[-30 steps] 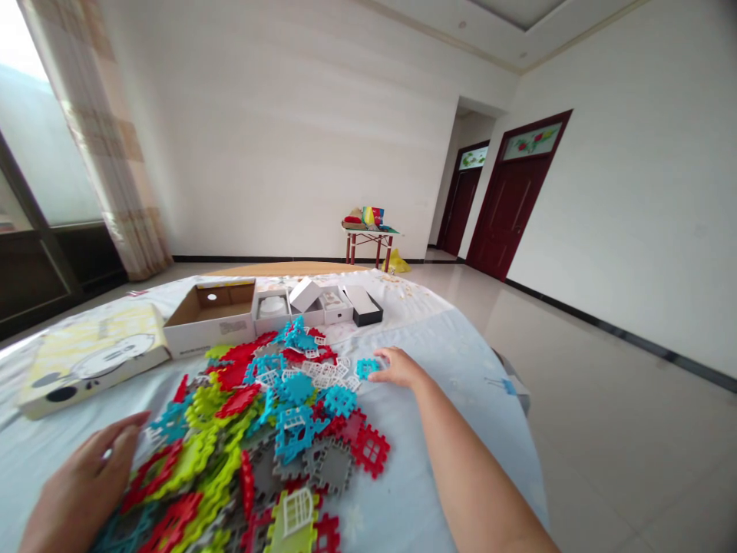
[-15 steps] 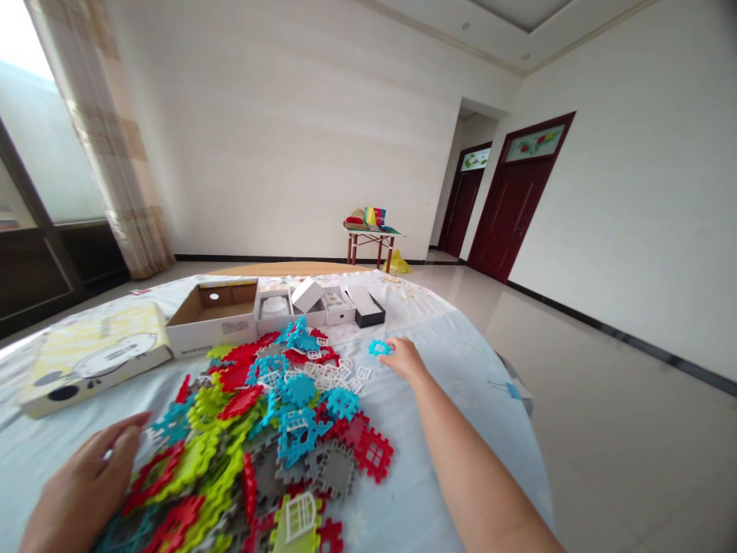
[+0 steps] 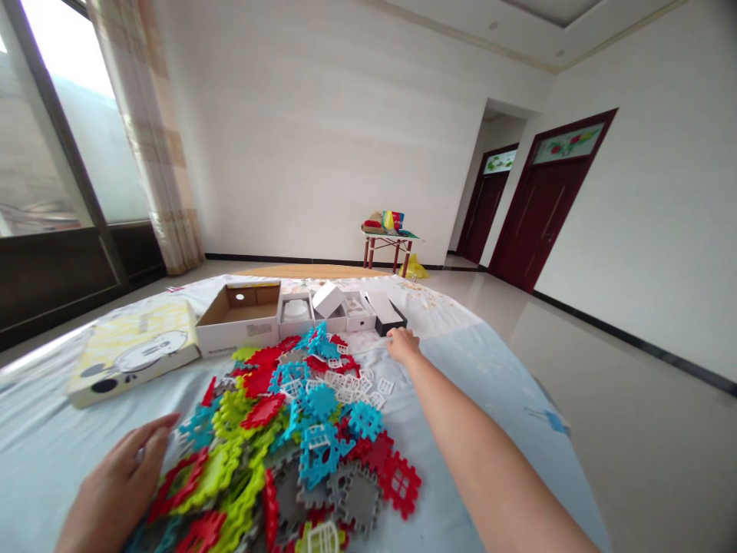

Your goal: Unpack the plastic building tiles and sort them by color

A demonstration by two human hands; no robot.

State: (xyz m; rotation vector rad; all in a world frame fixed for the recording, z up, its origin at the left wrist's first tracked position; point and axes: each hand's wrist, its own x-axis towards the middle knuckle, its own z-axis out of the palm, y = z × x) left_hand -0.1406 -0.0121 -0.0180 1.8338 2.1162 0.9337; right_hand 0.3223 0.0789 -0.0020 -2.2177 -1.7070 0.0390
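My right hand (image 3: 404, 346) reaches forward past the pile, to the near right corner of a small black box (image 3: 394, 326) with a white lid tilted in it. Its fingers are curled together, and what they hold, if anything, is hidden. On the left, my left hand (image 3: 118, 478) lies beside the pile with its fingers stretched out, holding nothing visible. Between my hands spreads a heap of notched plastic building pieces: red (image 3: 401, 484), blue (image 3: 320, 453), lime green (image 3: 230, 407) and grey (image 3: 355, 495). Several small white window frames (image 3: 385, 385) lie along its right side.
Behind the heap stand an open cardboard box (image 3: 239, 336), small white boxes (image 3: 296, 307) and a tilted white lid (image 3: 328, 298). A yellow-and-white box lid (image 3: 138, 353) lies left. A pale cloth (image 3: 495, 399) covers the round table. A small side table (image 3: 391, 235) stands by the wall.
My right hand has moved forward to the black box, and the blue piece it held is out of sight. The view has turned slightly left. My left hand stays by the heap.
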